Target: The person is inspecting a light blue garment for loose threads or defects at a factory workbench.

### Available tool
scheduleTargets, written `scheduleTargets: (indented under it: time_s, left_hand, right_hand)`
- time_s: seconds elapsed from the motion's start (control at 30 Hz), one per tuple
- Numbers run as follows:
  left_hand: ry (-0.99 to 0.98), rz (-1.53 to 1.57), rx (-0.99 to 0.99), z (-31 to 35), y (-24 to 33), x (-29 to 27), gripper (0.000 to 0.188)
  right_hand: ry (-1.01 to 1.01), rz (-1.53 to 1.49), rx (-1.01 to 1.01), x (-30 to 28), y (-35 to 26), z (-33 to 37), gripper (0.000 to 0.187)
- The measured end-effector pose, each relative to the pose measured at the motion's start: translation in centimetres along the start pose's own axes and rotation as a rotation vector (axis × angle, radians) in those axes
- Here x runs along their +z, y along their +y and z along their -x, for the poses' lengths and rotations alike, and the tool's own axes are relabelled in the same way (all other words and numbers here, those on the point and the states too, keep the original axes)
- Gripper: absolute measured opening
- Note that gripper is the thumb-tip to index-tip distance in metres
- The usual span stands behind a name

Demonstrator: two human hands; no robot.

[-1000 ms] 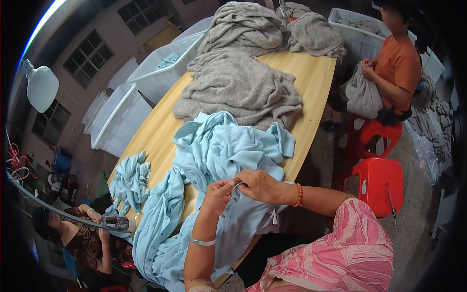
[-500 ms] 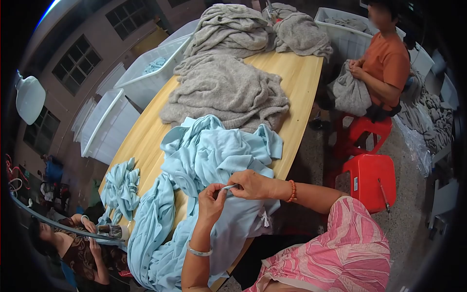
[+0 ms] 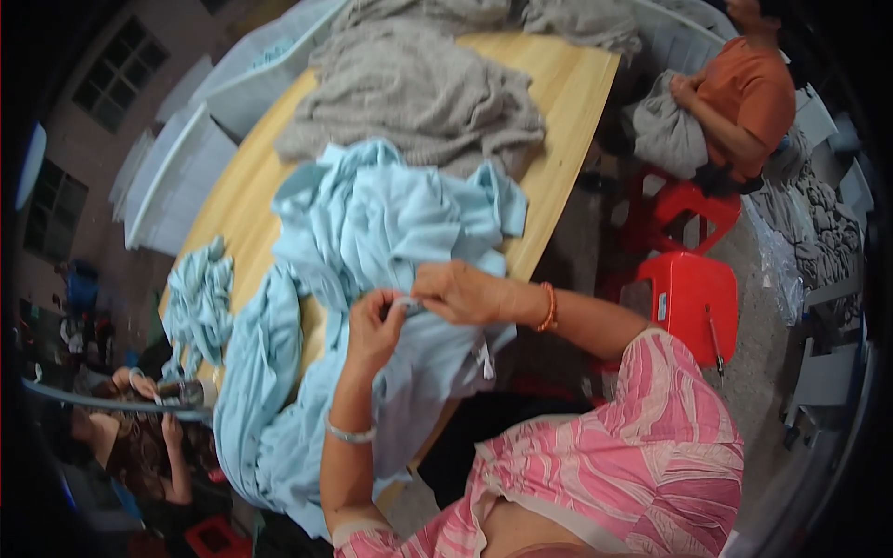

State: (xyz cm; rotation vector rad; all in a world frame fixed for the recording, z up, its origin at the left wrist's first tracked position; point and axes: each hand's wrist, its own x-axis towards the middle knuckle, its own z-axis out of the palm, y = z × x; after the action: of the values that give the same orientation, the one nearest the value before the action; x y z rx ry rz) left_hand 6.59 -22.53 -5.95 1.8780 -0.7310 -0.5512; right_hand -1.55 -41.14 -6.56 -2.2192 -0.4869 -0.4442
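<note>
My left hand [image 3: 375, 330] pinches a narrow edge of a light blue knit garment [image 3: 428, 363] between thumb and fingers. Close beside it, my right hand [image 3: 456, 291] grips the same edge, its fingers curled over the cloth. The garment's body drapes below both hands, across the table's near edge and toward my lap. A small white tag [image 3: 486, 361] hangs from the cloth. Just beyond my hands lies a rumpled heap of light blue garments [image 3: 391, 219]. The exact bit of cloth between my fingertips is blurred.
Grey knits [image 3: 409, 98] pile up farther along the wooden table [image 3: 572, 102]. White bins [image 3: 177, 181] line its left side. A small blue bundle [image 3: 200, 298] lies at the left edge. Red stools [image 3: 688, 302] stand at right, near a seated co-worker [image 3: 749, 102]. Another person [image 3: 139, 437] works lower left.
The whole view has shifted, so the table and heaps sit higher and more to the left. Both my hands keep their pinch on the blue edge.
</note>
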Motion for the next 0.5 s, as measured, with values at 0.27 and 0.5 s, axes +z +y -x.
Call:
scheduleTargets:
  time_s: [0.27,0.5]
  left_hand:
    - [0.135,-0.191,0.058,0.0,2.8,0.0,0.008]
    - [0.304,-0.835,0.764,-3.8,7.0,2.8,0.016]
  right_hand:
    - [-0.066,0.177,0.224,-3.3,-1.3,1.8,0.017]
    - [-0.051,0.175,0.187,-4.7,-1.6,2.9,0.013]
